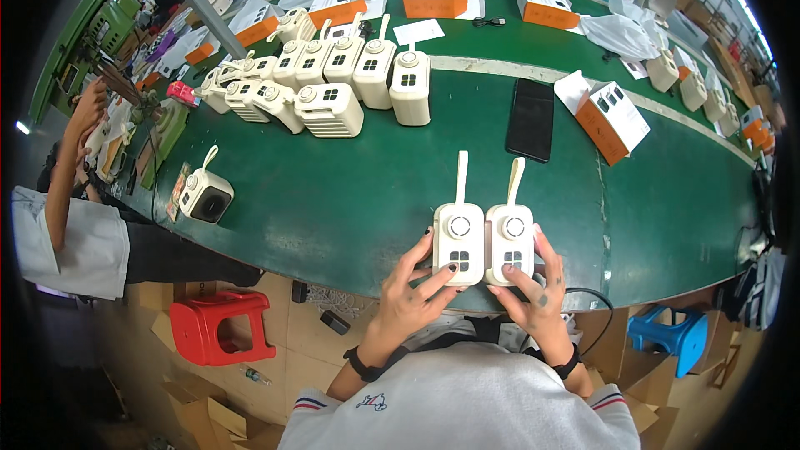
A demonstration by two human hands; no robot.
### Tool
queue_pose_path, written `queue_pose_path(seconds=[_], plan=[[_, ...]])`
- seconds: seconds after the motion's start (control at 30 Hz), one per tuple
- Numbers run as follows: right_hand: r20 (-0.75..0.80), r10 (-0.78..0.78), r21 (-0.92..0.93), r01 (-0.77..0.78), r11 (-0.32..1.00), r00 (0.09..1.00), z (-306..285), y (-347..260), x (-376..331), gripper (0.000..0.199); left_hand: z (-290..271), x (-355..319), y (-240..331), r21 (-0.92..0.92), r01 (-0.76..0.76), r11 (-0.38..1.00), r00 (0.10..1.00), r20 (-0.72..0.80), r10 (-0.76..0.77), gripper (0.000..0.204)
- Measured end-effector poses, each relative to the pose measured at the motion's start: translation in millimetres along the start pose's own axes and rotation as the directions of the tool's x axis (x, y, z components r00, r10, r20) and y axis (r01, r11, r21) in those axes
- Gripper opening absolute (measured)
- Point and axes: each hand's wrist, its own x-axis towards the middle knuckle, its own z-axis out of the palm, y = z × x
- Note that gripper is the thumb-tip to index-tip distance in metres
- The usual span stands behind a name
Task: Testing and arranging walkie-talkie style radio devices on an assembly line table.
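Observation:
Two cream portable speakers stand side by side at the table's near edge, each with a round knob, four dark buttons and a loop strap pointing away. My left hand point(417, 287) grips the left speaker point(460, 233) along its outer side, a finger over its buttons. Around the right speaker point(510, 229) curls my right hand point(535, 292), a fingertip on its lower buttons. The two speakers nearly touch; a narrow gap shows between them. Their undersides are hidden.
Several like speakers point(329, 108) cluster at the back left, and one more point(207, 196) lies near the left edge. A black phone point(530, 121) and an orange-white box point(612, 121) are beyond my right hand. At the left, a co-worker's arm point(71, 150) reaches toward a green machine point(104, 21).

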Motion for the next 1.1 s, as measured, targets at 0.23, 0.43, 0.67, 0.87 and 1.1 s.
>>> queue_pose_path(seconds=[0.23,0.43,0.67,0.87,1.1], plan=[[-0.004,-0.003,-0.005,0.003,1.000,1.000,-0.3,-0.7,-0.2,0.047,0.9,-1.0,-0.5,-0.004,0.009,1.000,1.000,-0.005,-0.009,0.058],[-0.007,-0.012,-0.010,0.012,1.000,1.000,-0.7,-1.6,0.8,0.048,-0.5,0.1,1.8,-0.009,0.023,1.000,1.000,0.001,-0.023,0.058],[-0.008,-0.001,-0.005,0.000,1.000,1.000,-1.2,-2.9,1.4,0.046,-1.2,1.4,2.7,-0.015,0.019,1.000,1.000,0.004,-0.019,0.059],[-0.008,-0.001,-0.013,0.001,1.000,1.000,-2.1,-3.9,2.4,0.047,-0.9,1.1,2.9,-0.005,0.014,1.000,1.000,0.002,-0.014,0.059],[-0.015,0.006,0.007,-0.006,1.000,1.000,-1.2,-3.6,2.0,0.046,-0.7,0.2,2.4,-0.008,0.017,1.000,1.000,0.002,-0.017,0.058]])
